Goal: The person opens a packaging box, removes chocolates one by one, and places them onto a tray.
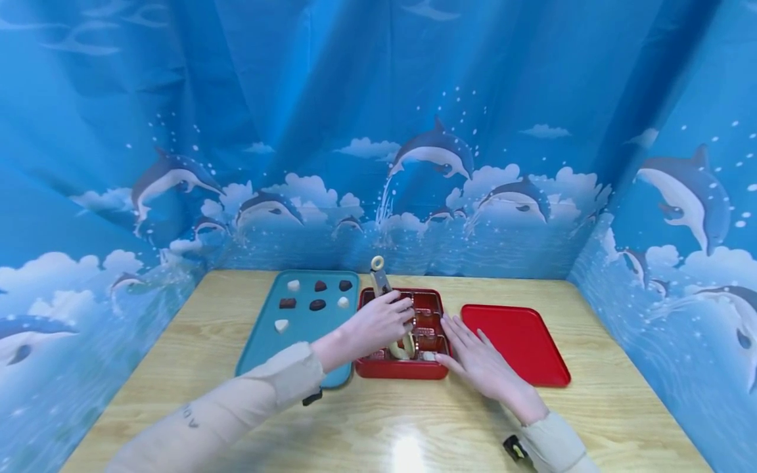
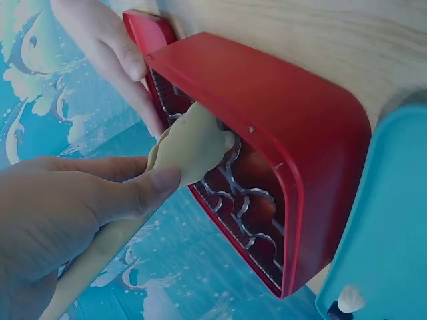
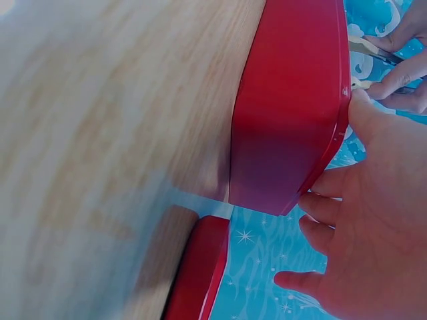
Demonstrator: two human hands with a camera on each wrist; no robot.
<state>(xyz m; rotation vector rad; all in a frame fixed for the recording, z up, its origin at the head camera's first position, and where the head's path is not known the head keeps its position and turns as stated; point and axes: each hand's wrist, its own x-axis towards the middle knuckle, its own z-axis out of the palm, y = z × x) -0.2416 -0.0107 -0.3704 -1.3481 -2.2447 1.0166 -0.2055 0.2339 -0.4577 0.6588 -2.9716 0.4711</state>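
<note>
My left hand [image 1: 381,323] grips a pair of metal tongs [image 1: 379,276] with cream tips over the red box [image 1: 402,370]. The tongs' cream head [image 2: 193,143] reaches down into the box's clear divided insert [image 2: 243,207]. Whether anything sits between the tips is hidden. A white chocolate [image 1: 428,355] lies in the front right compartment. Along the right rim of the box rests my right hand [image 1: 481,361], fingers extended and thumb by the front right corner. In the right wrist view, that hand's fingertips [image 3: 323,208] touch the box's side.
To the left lies a teal tray [image 1: 254,348] bearing several white and dark chocolates [image 1: 317,305]. A red lid [image 1: 514,341] lies flat to the right of the box. Behind the wooden table [image 1: 378,420] hangs a blue dolphin-print curtain [image 1: 331,131].
</note>
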